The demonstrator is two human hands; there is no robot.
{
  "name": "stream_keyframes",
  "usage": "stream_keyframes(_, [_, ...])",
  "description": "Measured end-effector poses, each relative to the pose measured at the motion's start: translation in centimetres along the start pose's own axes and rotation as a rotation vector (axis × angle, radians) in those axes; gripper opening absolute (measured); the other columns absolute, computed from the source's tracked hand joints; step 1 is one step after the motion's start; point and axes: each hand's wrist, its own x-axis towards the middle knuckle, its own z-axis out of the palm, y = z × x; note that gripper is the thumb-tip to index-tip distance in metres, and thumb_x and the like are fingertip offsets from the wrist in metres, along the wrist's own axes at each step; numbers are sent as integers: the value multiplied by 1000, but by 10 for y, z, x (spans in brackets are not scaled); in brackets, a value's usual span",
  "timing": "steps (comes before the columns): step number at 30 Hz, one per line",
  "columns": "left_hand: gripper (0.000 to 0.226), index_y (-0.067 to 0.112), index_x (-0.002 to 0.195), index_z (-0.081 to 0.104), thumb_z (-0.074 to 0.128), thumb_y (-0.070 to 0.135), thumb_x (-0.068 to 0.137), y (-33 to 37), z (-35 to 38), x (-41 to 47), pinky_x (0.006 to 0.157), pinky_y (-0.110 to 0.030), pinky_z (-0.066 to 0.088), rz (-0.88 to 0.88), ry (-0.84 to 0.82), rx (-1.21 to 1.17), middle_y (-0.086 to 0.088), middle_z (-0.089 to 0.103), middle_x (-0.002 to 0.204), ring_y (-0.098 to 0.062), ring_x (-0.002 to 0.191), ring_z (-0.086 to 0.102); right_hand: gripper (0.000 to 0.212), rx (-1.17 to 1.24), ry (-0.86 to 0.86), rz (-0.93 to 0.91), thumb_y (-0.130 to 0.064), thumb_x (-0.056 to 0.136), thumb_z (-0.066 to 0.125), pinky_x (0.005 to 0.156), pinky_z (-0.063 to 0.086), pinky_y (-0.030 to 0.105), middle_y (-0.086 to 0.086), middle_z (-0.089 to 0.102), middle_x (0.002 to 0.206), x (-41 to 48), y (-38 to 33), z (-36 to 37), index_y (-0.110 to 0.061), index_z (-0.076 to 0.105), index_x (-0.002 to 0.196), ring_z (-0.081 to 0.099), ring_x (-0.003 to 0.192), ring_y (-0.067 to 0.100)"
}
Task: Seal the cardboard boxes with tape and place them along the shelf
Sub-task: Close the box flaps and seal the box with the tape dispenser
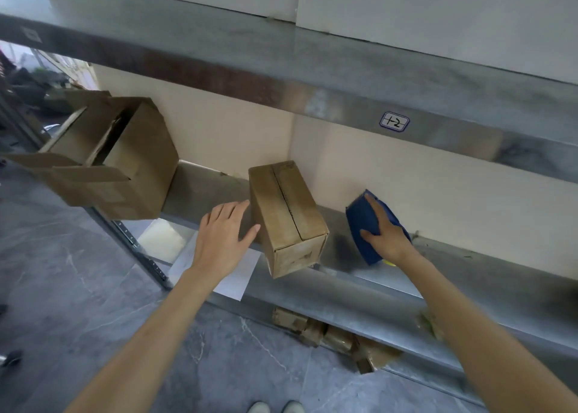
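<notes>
A small closed cardboard box (289,217) stands on the metal shelf (359,275), its near end jutting over the front edge and its top flaps meeting along a middle seam. My left hand (223,236) is just left of the box with straight fingers and the thumb touching its side. My right hand (386,232) grips a blue tape dispenser (362,222) that rests on the shelf to the right of the box. A larger cardboard box (122,165) with open flaps sits at the shelf's left end.
An upper shelf (281,68) with a "1-2" label (394,121) overhangs the work area. A white sheet of paper (231,275) lies at the shelf's front edge. Taped cardboard pieces (331,334) lie below the shelf. Grey tiled floor (78,272) spreads to the left.
</notes>
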Motion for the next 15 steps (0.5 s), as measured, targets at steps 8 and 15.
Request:
stream_keyframes(8, [49,16,141,50,55,39,98,14,-10,10,110,-39,32,91,24,-75,-4,51,143,-22,135,41,43,-162,-49,-248,-25,97,57,64,54,45,6,65,100,-48,-54,-37,-44,36,129,63,72,27])
stream_keyframes(15, [38,21,133,57,60,34,97,31,-17,15,106,-37,36,145,26,-304,2,57,137,-18,128,48,35,-416,198,-479,-51,93,50,43,36,20,-8,57,64,-87,-87,-35,-48,39,126,45,43,8])
